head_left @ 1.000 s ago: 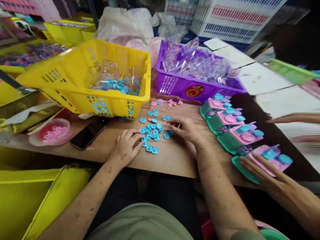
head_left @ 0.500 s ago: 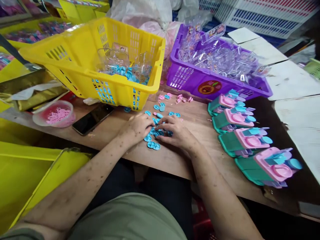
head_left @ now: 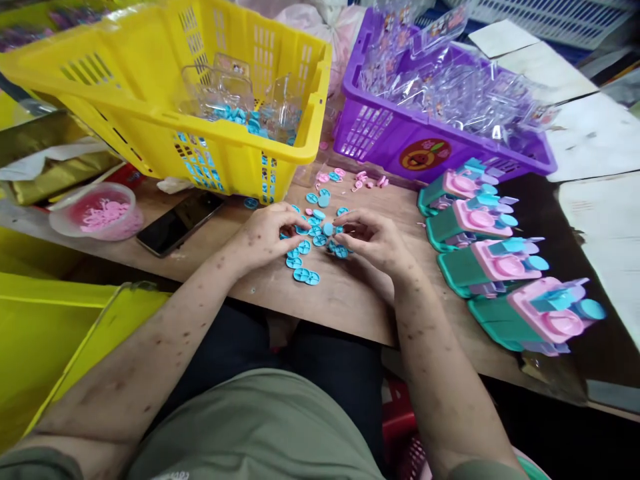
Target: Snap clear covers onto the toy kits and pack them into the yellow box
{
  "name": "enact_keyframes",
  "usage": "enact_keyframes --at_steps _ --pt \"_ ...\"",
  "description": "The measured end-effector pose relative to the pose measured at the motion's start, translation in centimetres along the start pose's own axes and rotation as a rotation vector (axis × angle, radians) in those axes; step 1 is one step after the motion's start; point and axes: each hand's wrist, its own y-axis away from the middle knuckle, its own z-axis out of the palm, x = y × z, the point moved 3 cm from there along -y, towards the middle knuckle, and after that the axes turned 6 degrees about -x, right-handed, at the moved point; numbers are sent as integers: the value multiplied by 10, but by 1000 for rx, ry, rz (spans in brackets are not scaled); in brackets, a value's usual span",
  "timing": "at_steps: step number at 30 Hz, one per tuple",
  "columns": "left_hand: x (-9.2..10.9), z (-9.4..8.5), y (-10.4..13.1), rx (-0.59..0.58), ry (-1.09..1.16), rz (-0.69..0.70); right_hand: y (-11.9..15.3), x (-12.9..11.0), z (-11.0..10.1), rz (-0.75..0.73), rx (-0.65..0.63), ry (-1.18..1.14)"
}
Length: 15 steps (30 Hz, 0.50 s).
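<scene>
Small blue plastic discs with a cross-ribbed face [head_left: 319,240] lie in a loose cluster on the wooden table, some overlapping. At the cluster's left edge is my left hand [head_left: 267,235], its thumb and index finger curved apart with blue discs between and below the tips. My right hand [head_left: 376,239] is at the other edge, fingers bent and spread, the tips close to or touching several discs. Whether either hand grips a disc is hard to make out. A pair of overlapping discs [head_left: 306,276] sits nearer to me, and small pink parts [head_left: 367,180] lie beyond the cluster.
A yellow basket [head_left: 200,137] and a purple basket [head_left: 385,143] with clear plastic packs stand behind. Several green-and-pink toy assemblies [head_left: 510,263] line the right. At left are a phone [head_left: 180,223] and a tub of pink pieces [head_left: 123,230]. Yellow bin [head_left: 50,333] at lower left.
My hands have moved apart, the left to the left and the right to the right, uncovering more discs between them. The camera view has tilted down slightly.
</scene>
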Motion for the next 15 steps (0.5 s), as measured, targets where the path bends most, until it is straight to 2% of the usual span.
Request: enact_keyframes --at_steps 5,10,15 --pt "0 2 -3 -44 -84 -47 0 12 -5 62 -31 31" --pt "4 -3 0 -82 -151 16 4 10 -16 67 -97 231" --pt "0 -3 3 -170 -150 73 10 3 -30 84 -85 279"
